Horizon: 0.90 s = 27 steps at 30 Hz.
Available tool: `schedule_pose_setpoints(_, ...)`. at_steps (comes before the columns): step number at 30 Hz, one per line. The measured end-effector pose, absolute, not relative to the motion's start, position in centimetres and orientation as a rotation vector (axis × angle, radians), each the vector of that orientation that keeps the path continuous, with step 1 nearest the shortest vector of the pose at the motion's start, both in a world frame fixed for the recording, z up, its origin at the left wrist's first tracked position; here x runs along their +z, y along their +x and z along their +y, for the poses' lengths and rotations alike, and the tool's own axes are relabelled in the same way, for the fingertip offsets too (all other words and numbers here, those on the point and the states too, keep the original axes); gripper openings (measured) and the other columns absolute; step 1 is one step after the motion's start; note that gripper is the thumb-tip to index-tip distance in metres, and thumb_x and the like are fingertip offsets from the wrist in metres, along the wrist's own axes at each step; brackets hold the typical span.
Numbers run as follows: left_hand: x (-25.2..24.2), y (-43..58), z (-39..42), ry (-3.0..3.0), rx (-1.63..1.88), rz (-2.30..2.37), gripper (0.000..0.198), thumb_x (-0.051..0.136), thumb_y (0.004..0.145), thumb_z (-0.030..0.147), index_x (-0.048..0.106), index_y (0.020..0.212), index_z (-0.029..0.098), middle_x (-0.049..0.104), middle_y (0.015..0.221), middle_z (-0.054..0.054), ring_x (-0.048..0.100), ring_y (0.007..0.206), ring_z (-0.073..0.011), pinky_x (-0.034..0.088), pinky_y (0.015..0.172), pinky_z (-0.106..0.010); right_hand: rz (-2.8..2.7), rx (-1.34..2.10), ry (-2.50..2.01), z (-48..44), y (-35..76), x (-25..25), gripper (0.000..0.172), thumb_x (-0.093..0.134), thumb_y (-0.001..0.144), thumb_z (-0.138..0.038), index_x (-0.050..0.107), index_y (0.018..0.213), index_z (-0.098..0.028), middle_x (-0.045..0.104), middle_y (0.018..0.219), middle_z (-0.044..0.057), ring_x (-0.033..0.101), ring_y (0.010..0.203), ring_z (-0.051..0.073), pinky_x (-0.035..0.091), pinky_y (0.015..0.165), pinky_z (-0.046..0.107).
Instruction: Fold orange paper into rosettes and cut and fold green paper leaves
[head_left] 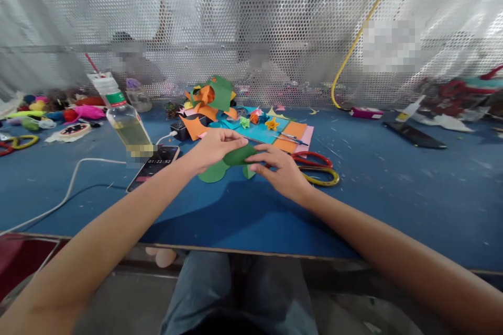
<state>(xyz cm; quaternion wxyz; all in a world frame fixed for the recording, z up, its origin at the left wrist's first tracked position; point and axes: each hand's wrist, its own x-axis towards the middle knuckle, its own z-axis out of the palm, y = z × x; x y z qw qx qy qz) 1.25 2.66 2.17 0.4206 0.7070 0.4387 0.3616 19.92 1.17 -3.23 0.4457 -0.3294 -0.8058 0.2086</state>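
Note:
A dark green paper piece [239, 156] is held up between my two hands, above the table. My left hand [217, 146] pinches its upper edge with thumb and fingers. On the right side, my right hand [278, 166] has its fingers closed on the same piece. Lighter green paper [214, 172] lies on the table below and left of it, and a small green scrap [248, 171] shows just under the held piece. Scissors [320, 169] with red and yellow handles lie beside my right hand, their blades hidden.
A phone [154, 166] with a white cable and a bottle [126, 123] stand left. Behind my hands are paper scraps [212, 97], orange sheets [290, 136] and small folded stars [272, 124]. A dark phone [415, 134] lies right, on the blue table [251, 225].

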Motion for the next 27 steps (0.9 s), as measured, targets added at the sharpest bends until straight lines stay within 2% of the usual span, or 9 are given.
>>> schedule_pose_setpoints(3, 1.5, 1.7, 2.5, 1.71, 0.924, 1.044, 0.034, 0.057, 0.079, 0.045, 0.065, 0.086, 0.013, 0.064, 0.072, -0.003, 0.055, 0.058, -0.008, 0.044, 0.052, -0.02, -1.8, 0.655, -0.839, 1.8, 20.1, -3.3, 0.017, 0.061, 0.078, -0.034, 0.065, 0.069, -0.02, 0.063, 0.091, 0.005, 0.059, 0.093, 0.02, 0.048, 0.072, 0.03)
schedule_pose_setpoints(5, 0.9, 1.8, 2.3, 1.7, 0.906, 0.957, 0.037, 0.062, 0.075, 0.044, 0.063, 0.096, 0.014, 0.066, 0.085, -0.005, 0.059, 0.069, -0.0113, 0.048, 0.058, -0.023, -1.727, 0.685, -0.863, 2.3, 20.2, -3.4, 0.019, 0.06, 0.079, -0.036, 0.061, 0.069, -0.019, 0.063, 0.087, 0.005, 0.06, 0.085, 0.018, 0.048, 0.068, 0.03)
schedule_pose_setpoints(8, 0.2, 1.9, 2.1, 1.748, 0.906, 0.845, 0.047, 0.074, 0.065, 0.028, 0.058, 0.106, 0.014, 0.066, 0.102, -0.008, 0.061, 0.089, -0.0161, 0.05, 0.071, -0.025, -1.646, 0.746, -0.883, 2.5, 20.2, -3.7, 0.02, 0.061, 0.077, -0.039, 0.057, 0.074, -0.02, 0.062, 0.078, 0.002, 0.059, 0.067, 0.014, 0.048, 0.059, 0.027)
schedule_pose_setpoints(10, -0.2, 1.8, 2.1, 1.753, 0.926, 0.837, 0.042, 0.072, 0.067, 0.023, 0.059, 0.105, 0.012, 0.068, 0.097, -0.008, 0.062, 0.087, -0.0161, 0.05, 0.072, -0.026, -1.608, 0.784, -0.881, 2.4, 20.1, -3.6, 0.022, 0.065, 0.073, -0.039, 0.056, 0.078, -0.02, 0.061, 0.075, 0.0, 0.057, 0.063, 0.012, 0.047, 0.057, 0.026)
schedule_pose_setpoints(15, -0.6, 1.6, 2.3, 1.704, 0.969, 0.888, 0.03, 0.066, 0.072, 0.021, 0.061, 0.1, 0.011, 0.071, 0.086, -0.006, 0.065, 0.076, -0.0136, 0.051, 0.07, -0.026, -1.545, 0.892, -0.833, 1.9, 19.9, -3.4, 0.037, 0.074, 0.065, -0.031, 0.058, 0.096, -0.021, 0.062, 0.078, -0.001, 0.06, 0.069, 0.012, 0.048, 0.063, 0.026)
schedule_pose_setpoints(20, -0.8, 1.7, 2.3, 1.733, 0.946, 0.853, 0.026, 0.065, 0.073, 0.02, 0.062, 0.098, 0.012, 0.072, 0.088, -0.006, 0.066, 0.078, -0.0131, 0.051, 0.071, -0.024, -1.55, 0.929, -0.806, 2.1, 19.8, -3.5, 0.027, 0.072, 0.067, -0.027, 0.061, 0.09, -0.02, 0.066, 0.078, 0.0, 0.062, 0.073, 0.014, 0.049, 0.066, 0.027)
schedule_pose_setpoints(27, -0.9, 1.7, 2.3, 1.739, 0.947, 0.874, 0.025, 0.066, 0.072, 0.019, 0.063, 0.096, 0.012, 0.072, 0.088, -0.006, 0.066, 0.078, -0.0141, 0.052, 0.071, -0.025, -1.547, 0.924, -0.82, 1.9, 19.8, -3.4, 0.025, 0.072, 0.067, -0.026, 0.061, 0.088, -0.02, 0.067, 0.079, 0.001, 0.063, 0.075, 0.015, 0.051, 0.069, 0.029)
